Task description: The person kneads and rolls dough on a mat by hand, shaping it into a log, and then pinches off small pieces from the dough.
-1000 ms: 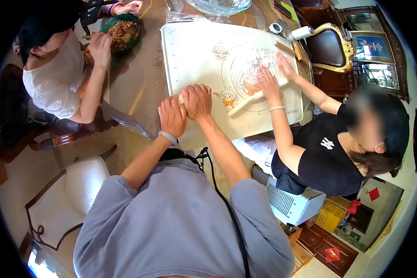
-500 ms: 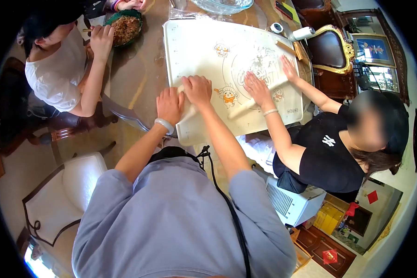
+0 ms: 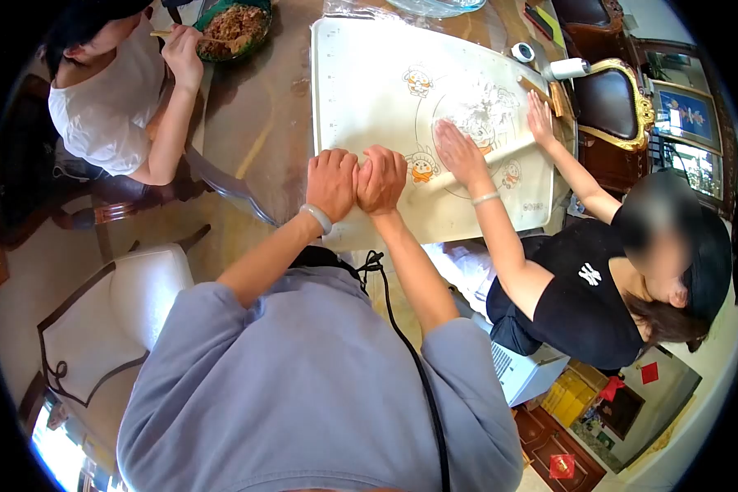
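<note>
The left hand (image 3: pixel 330 182) and the right hand (image 3: pixel 382 179) are side by side and touching, over the near left corner of the pale mat (image 3: pixel 365 90). Their fingers curl downward with the knuckles up; what is under them is hidden, so I cannot tell whether either grip holds anything. A bangle (image 3: pixel 316 218) circles the left wrist.

The mat lies on the worktop (image 3: pixel 246 123), reaching its near edge. White powder (image 3: pixel 489 100) covers part of the mat's printed drawing, towards the far right. A co-worker (image 3: pixel 586 287) at the right has a rolling pin (image 3: pixel 512 155) lying aslant under the forearms, both palms spread, well apart from the person's own hands.

Near the worktop's right edge are a white roll (image 3: pixel 569 69) and a wooden piece (image 3: pixel 556 98). A glass bowl (image 3: pixel 439 7) sits beyond the mat's far edge. At the far left, another person (image 3: pixel 111 123) holds chopsticks (image 3: pixel 161 34) beside a green bowl (image 3: pixel 264 38) of food
</note>
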Demonstrator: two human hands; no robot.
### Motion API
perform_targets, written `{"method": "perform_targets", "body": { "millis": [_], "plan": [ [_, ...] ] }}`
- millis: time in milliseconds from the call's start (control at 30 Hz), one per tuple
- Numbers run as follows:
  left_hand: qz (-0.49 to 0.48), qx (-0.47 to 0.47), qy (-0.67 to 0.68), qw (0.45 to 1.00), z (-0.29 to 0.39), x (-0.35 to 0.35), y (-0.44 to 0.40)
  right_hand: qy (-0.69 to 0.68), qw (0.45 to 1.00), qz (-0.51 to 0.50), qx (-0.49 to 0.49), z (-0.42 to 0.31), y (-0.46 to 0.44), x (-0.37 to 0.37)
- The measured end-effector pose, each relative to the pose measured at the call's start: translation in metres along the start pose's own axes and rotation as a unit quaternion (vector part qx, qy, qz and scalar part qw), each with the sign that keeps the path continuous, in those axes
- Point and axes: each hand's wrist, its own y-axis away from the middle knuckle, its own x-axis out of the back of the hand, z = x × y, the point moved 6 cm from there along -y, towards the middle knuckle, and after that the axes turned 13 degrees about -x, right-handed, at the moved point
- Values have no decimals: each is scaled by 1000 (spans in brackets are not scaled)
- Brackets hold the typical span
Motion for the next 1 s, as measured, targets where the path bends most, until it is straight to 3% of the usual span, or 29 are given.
{"method": "perform_targets", "body": {
  "millis": [200, 433, 533, 633, 667, 733, 800, 1000],
  "plan": [
    [-72, 57, -56, 994, -24, -18, -20, 59, 998, -23, -21, 11, -27, -28],
    [-72, 118, -33, 990, -44, -24, -27, 131, 968, -170, -128, 20, -45, -52],
    [-143, 214, 185, 948, -53, -24, -17, 70, 902, -348, -244, 28, -48, -49],
    [-61, 22, 173, 983, -25, 3, 8, 138, 949, -266, -96, -2, -38, -16],
    [-75, 4, 184, 980, -18, 8, 22, 160, 945, -272, -86, -12, -27, -5],
    [-101, -26, 203, 974, -7, 16, 43, 79, 985, -155, -15, -18, -1, 7],
    [-136, -13, 191, 972, -8, 18, 43, 42, 994, -87, 50, -23, 16, 12],
    [-88, 54, 140, 985, -22, 5, 31, 82, 983, -162, 27, -3, -12, -28]
  ]
}}
